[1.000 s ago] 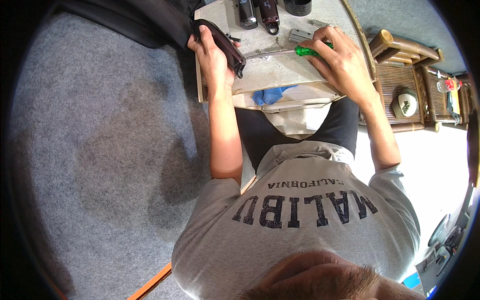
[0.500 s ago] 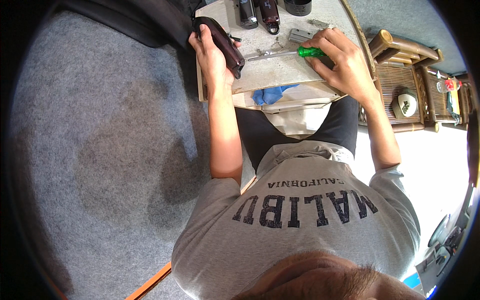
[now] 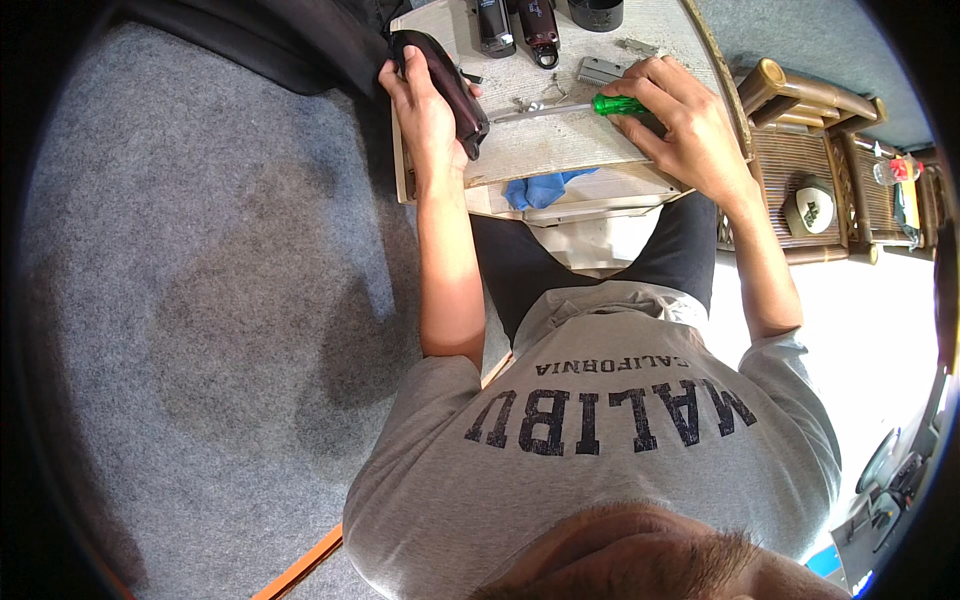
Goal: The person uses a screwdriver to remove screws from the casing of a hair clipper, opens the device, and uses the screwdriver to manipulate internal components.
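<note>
At the table's left side, my left hand (image 3: 430, 118) is closed around a dark maroon hair clipper (image 3: 447, 92), held at a slant with its lower end toward me. My right hand (image 3: 685, 125) grips the green handle of a screwdriver (image 3: 622, 104). Its thin shaft points left, and the tip is close to the clipper's lower end; whether they touch I cannot tell. Just beyond the shaft lie several small metal parts (image 3: 530, 104), too small to name. A metal clipper blade (image 3: 600, 70) rests beyond my right hand.
Two more clippers, one black (image 3: 494, 28) and one maroon (image 3: 540, 35), lie at the table's far side beside a round black container (image 3: 596, 12). Blue cloth (image 3: 545, 188) shows below the near edge. Bamboo furniture (image 3: 800, 165) stands to the right, with a cap (image 3: 810, 210) on it.
The clipper in my left hand has turned slightly. My right hand's screwdriver has shifted a little to the left, toward the clipper.
</note>
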`<state>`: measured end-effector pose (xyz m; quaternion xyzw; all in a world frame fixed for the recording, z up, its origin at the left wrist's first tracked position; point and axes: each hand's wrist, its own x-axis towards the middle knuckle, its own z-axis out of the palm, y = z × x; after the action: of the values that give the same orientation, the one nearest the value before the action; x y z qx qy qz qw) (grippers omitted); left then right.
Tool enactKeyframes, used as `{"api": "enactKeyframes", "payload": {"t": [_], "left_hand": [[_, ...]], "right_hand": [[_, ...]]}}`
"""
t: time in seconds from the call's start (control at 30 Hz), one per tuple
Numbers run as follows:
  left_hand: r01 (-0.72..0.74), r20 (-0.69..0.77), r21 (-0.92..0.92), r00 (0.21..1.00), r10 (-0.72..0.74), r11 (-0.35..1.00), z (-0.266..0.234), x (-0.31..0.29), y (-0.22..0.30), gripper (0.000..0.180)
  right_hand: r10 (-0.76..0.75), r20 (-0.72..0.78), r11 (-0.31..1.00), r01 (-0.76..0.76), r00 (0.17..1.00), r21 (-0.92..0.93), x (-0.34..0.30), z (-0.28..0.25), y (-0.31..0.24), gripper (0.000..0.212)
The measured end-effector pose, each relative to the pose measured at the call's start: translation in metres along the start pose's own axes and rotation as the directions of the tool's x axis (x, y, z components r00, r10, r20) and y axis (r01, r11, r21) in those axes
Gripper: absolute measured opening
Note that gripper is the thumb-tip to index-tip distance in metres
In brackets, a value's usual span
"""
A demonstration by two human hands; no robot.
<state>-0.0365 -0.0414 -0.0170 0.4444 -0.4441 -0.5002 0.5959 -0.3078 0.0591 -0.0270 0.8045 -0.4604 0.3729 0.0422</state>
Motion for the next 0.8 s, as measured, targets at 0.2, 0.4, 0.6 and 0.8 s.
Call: {"api": "enactKeyframes", "payload": {"t": [0.2,0.4,0.6,0.8], "left_hand": [[-0.008,0.013,0.014,1.000,0.007,1.000,-0.0023,0.0022,-0.0034,0.064],[-0.003,0.012,0.034,1.000,0.003,0.999,-0.0012,0.0009,-0.0030,0.067],[-0.009,0.017,0.026,1.000,0.008,1.000,-0.0013,0.0005,-0.0030,0.067],[-0.008,0.027,0.029,1.000,0.007,1.000,-0.0014,0.0006,-0.0022,0.064]], "right_hand": [[-0.006,0.002,1.000,0.006,1.000,0.015,0.0013,-0.0006,-0.0015,0.027],[-0.012,-0.002,1.000,0.012,1.000,0.009,0.0010,0.0001,-0.0012,0.026],[-0.002,-0.002,1.000,0.002,1.000,0.018,0.0003,0.0009,0.0001,0.027],[0.000,0.003,1.000,0.000,1.000,-0.007,0.0001,0.0017,-0.0001,0.028]]}}
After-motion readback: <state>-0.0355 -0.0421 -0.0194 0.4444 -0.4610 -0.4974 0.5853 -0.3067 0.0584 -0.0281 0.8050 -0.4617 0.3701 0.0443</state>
